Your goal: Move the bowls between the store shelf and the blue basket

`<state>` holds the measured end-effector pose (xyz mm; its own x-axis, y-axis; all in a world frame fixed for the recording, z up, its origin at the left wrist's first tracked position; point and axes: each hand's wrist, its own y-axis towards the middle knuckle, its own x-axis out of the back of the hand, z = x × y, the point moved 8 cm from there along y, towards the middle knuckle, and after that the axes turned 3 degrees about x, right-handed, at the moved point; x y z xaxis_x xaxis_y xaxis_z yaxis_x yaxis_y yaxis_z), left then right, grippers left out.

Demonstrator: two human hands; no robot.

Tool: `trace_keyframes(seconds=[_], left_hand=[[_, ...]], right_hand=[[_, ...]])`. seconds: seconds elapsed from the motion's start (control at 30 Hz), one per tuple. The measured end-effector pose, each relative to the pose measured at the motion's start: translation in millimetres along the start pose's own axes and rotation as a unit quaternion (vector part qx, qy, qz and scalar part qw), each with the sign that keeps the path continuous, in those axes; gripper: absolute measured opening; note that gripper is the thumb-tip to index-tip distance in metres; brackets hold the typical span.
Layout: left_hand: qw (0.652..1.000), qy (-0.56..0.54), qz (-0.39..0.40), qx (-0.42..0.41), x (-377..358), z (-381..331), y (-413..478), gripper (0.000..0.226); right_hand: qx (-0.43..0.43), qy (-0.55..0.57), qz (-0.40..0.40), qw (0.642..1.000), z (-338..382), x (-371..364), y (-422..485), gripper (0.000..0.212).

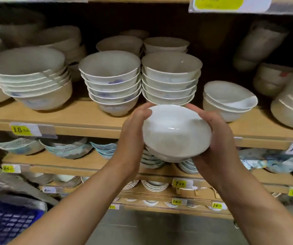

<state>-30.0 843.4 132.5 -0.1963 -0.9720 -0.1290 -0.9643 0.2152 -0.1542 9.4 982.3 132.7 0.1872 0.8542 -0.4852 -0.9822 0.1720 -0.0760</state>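
I hold a white bowl (175, 131) in the air in front of the wooden store shelf (89, 123), tilted so its inside faces me. My left hand (133, 135) grips its left rim and my right hand (218, 138) cups its right side and underside. Just behind it on the shelf stand two stacks of similar white bowls (111, 82) (170, 78). A corner of the blue basket (6, 221) shows at the bottom left, below my left forearm.
More bowl stacks fill the shelf: a wide stack on the left (30, 78), a short stack on the right (228, 99). Lower shelves hold patterned bowls (66, 147) and plates. Yellow price tags (20, 129) line the shelf edges. Grey floor lies below.
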Motion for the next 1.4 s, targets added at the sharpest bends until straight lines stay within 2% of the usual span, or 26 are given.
trace_keyframes(seconds=[0.1,0.23,0.33,0.5,0.7,0.83,0.93,1.1,1.4], left_hand=[[1.000,-0.004,0.005,-0.010,2.0,4.0,3.7,0.043],[0.999,0.013,0.025,-0.023,0.1,5.3,9.7,0.055],[0.999,0.000,0.031,-0.024,-1.8,3.8,15.9,0.054],[0.999,-0.010,0.025,-0.021,0.8,5.3,25.3,0.056],[0.999,-0.024,0.030,-0.032,-2.9,2.1,37.3,0.053],[0.999,-0.039,0.016,0.000,-5.2,4.1,47.7,0.054],[0.999,-0.050,-0.003,-0.002,-5.4,2.5,57.2,0.045],[0.994,-0.100,-0.031,0.011,-8.1,4.6,71.6,0.032],[0.978,-0.190,-0.085,0.033,-10.0,17.2,93.9,0.028]], right_hand=[[0.000,0.004,0.003,1.000,-5.5,1.9,3.8,0.040],[0.007,-0.021,0.006,1.000,-5.3,3.2,7.4,0.043],[0.022,-0.027,0.008,0.999,-2.0,2.1,12.1,0.045],[0.036,-0.002,0.007,0.999,-2.6,1.7,19.7,0.033],[0.026,0.013,-0.019,0.999,-4.1,5.7,37.6,0.044],[0.033,0.009,-0.015,0.999,0.0,7.1,50.7,0.018],[0.041,0.008,-0.026,0.999,1.8,9.9,60.2,0.022],[0.050,0.000,-0.033,0.998,1.2,13.8,78.2,0.016],[0.063,0.035,-0.063,0.995,-0.8,20.6,107.0,0.019]])
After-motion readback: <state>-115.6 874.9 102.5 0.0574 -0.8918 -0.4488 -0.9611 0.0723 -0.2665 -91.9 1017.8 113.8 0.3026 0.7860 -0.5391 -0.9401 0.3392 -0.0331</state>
